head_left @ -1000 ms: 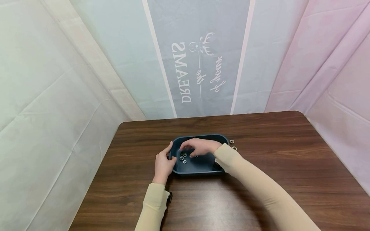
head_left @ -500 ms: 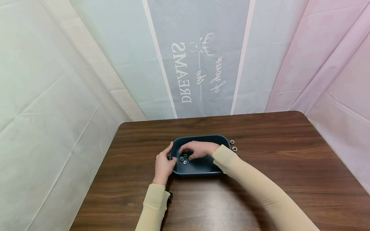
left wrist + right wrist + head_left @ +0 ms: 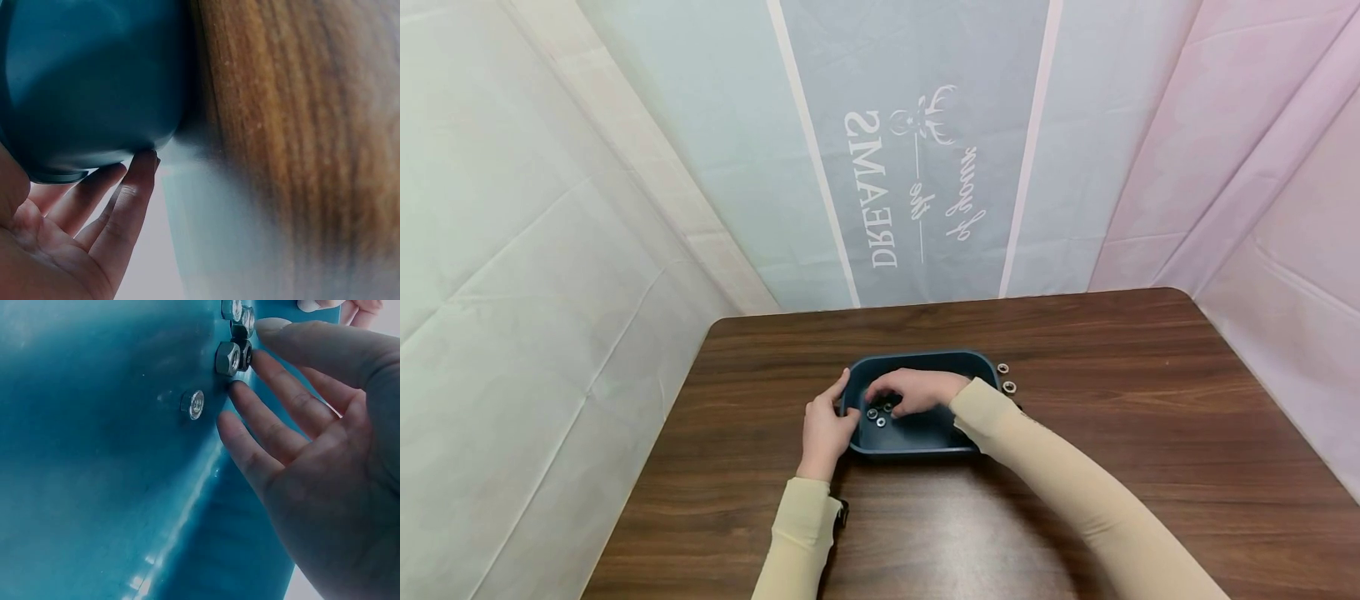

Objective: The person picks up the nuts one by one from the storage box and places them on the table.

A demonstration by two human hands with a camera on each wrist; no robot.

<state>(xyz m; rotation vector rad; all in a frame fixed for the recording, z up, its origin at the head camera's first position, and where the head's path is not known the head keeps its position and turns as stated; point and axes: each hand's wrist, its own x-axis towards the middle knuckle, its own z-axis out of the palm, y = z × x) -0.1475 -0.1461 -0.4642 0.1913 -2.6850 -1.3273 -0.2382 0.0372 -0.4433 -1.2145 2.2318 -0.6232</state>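
Note:
A dark blue tray (image 3: 917,451) lies on the wooden table. My left hand (image 3: 823,427) holds its left end, thumb over the rim; in the left wrist view the fingers (image 3: 122,215) lie against the outer wall. Inside the tray, my right hand (image 3: 917,388) reaches down over several metal nuts. The right wrist view shows a hex nut (image 3: 227,359), a darker nut (image 3: 247,356) and others grouped at the thumb and fingertips. A smaller nut (image 3: 195,405) lies apart on the tray floor. The right fingers are loosely bent, with none of the nuts visibly pinched.
Two more nuts rest on the table (image 3: 1120,400) just past the tray's right end: a smaller nut (image 3: 1003,368) and a larger nut (image 3: 1009,387). A printed curtain (image 3: 925,167) hangs behind the table's far edge.
My right hand came down slightly among the nuts, and one nut shifted a little to the right, toward the thumb. The left hand stays in place on the tray.

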